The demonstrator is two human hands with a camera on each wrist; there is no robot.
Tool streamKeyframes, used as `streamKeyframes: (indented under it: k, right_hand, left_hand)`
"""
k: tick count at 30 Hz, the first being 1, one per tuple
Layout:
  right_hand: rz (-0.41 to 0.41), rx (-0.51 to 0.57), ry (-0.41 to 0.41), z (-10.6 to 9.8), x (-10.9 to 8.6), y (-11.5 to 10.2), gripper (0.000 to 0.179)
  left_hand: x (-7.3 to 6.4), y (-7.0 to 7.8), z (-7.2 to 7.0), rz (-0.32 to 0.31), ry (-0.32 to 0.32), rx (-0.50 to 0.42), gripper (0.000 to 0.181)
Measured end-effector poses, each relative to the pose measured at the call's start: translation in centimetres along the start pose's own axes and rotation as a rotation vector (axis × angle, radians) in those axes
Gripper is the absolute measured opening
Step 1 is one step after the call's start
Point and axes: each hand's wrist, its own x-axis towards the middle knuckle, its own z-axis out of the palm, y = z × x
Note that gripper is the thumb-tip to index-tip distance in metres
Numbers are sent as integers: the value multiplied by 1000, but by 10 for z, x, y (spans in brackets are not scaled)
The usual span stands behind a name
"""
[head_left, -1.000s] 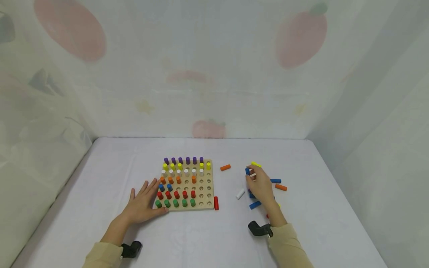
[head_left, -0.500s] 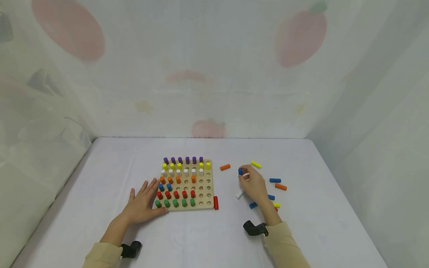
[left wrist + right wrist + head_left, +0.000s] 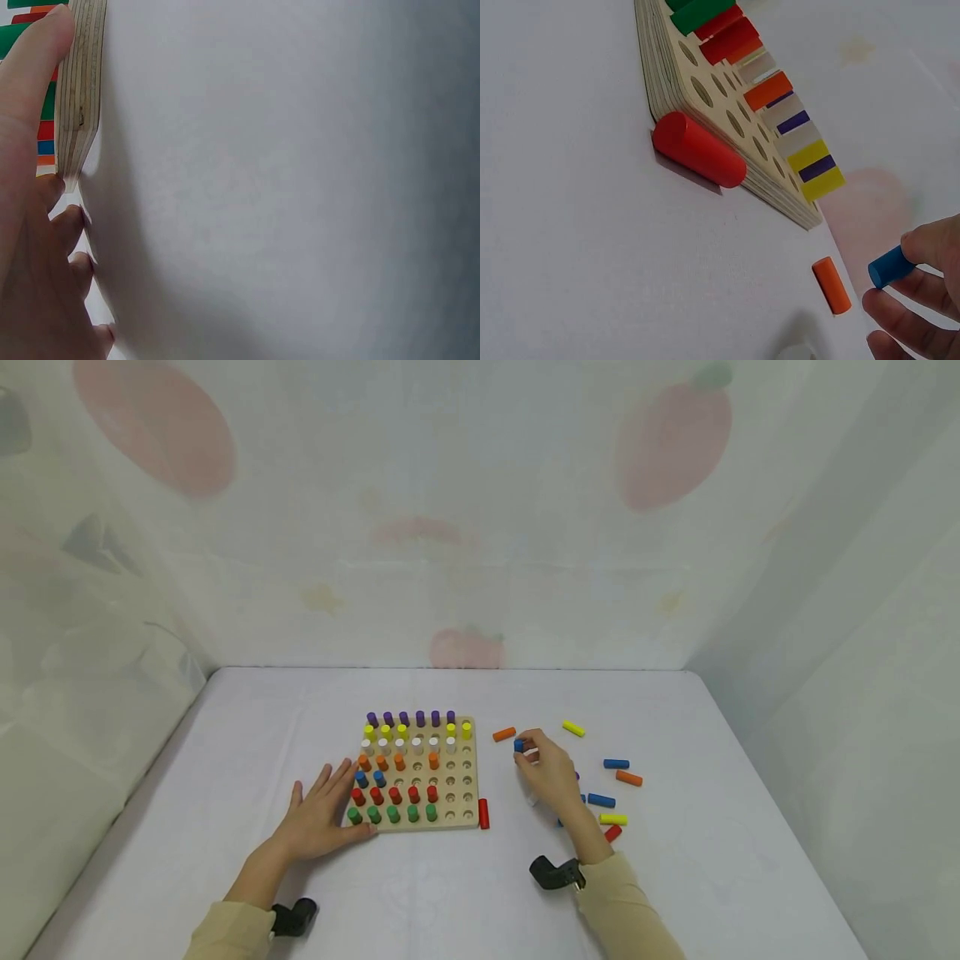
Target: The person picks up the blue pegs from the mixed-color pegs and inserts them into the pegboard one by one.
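Blue peg [image 3: 518, 746], head view: pinched by the right hand [image 3: 550, 770], right of the board [image 3: 459, 807]; the spread left hand [image 3: 318, 817] grasps nothing. Left wrist: its thumb touches the board's edge, useful for steadying. Right wrist: the peg's bare end should meet a hole [image 3: 702, 91] squarely.

1. Head view: soft, even, rather dim light; the backdrop [image 3: 525, 468] looks hazy.
2. Left wrist view: a soft shadow edges the board [image 3: 79, 82]; the picture darkens rightward.
3. Right wrist view: the red peg [image 3: 701, 150] casts a narrow shadow.
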Motion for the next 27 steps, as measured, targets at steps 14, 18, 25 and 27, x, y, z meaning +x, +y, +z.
streamKeyframes:
  k: [14,18,25,27]
  right_hand:
    - [-96,-2,-41,18,3,-20,25]
    - [-95,-8,-66,22,3,-28,24]
    - [-98,-17,-110,33,4,-37,22]
    - [-109,-11,-120,36,4,-38,23]
  left_hand:
    - [-1,2,-1,2,3,-4,108]
    - [-1,2,-1,1,-1,-4,109]
    - [-1,4,-2,6,16,0,108]
    - [-2,4,-3,9,21,3,107]
